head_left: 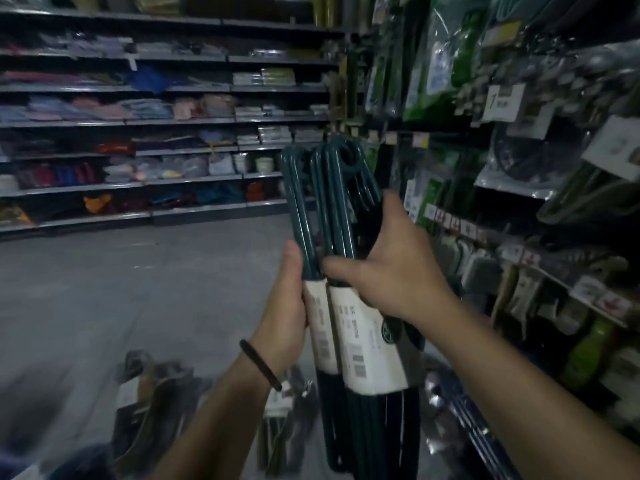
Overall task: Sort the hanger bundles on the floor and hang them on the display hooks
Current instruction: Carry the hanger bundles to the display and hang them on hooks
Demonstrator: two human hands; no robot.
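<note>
**A:** Item one: left hanger bundle [300, 202], dark teal, white paper sleeve [323, 336]. Location?

**B:** Held upright in front of the body, well above the floor [138, 271]. The left hand [284, 306] grips it, fingers curled round the rods at the sleeve's top edge.

**A:** Item two: right hanger bundle [341, 206].

**B:** Side by side with the first and touching it. The right hand [391, 268] wraps the rods just above that bundle's own sleeve, thumb across the front. Both sets of hook ends point up, near the display rack [519, 258] on the right.

**A:** Hazards?

**B:** One: the hook ends sit tight together, so they could snag if the bundles are pulled apart sideways. Two: the left grip lies partly on paper, and the sleeve could slide or tear and let hangers drop. Three: the rack is crowded with hanging packets, so a bundle pushed in carelessly could knock a neighbour loose. Whether a hook is free I cannot tell, as the rack is too dark and blurred.

**A:** Stock remaining?

**B:** There are more bundles on the floor [152, 403], lower left and blurred. They are likely a trip risk on any step toward the rack.
</note>
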